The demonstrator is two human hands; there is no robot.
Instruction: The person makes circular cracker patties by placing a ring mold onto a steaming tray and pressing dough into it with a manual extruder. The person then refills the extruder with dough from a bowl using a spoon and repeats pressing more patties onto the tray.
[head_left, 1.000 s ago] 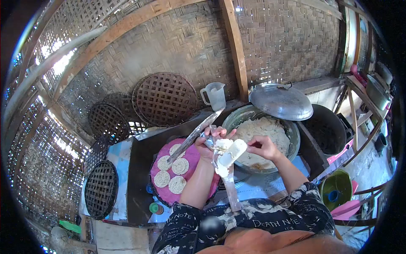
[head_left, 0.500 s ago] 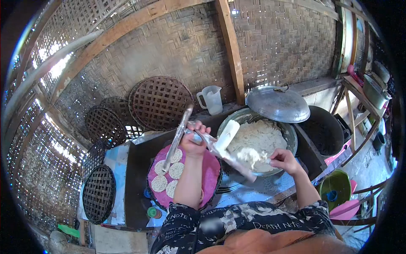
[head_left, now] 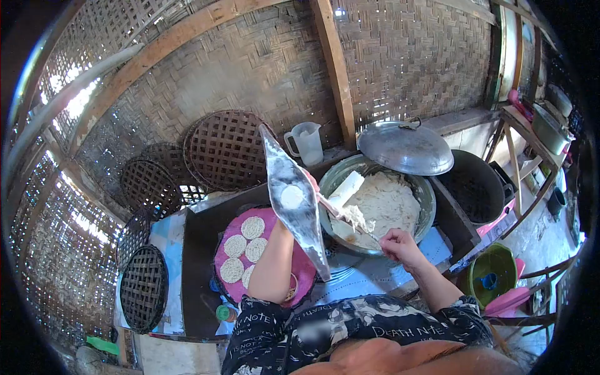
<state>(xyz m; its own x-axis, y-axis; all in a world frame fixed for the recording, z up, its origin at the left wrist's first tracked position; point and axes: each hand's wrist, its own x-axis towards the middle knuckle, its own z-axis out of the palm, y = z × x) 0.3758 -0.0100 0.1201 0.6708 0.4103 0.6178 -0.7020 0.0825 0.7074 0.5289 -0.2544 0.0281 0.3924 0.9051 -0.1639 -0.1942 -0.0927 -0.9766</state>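
Observation:
My left hand, mostly hidden, grips a press tool tilted up over the pink round tray. The tool's long pointed board faces me, with a round white spot near its middle. A white cylinder sticks out beyond it, above the basin of dough. My right hand is closed on the thin handle of a small utensil. White dough clings around the utensil's far end, beside the tool. Several coiled white discs lie on the tray.
Behind the basin rests a metal lid, with a dark pot to its right. A plastic jug stands by the woven wall. Woven trays lean at the left. A green tub is at the lower right.
My left hand has turned the tool so its board now faces me. My right hand has moved away from the cylinder, then left a little, with dough at the utensil's end.

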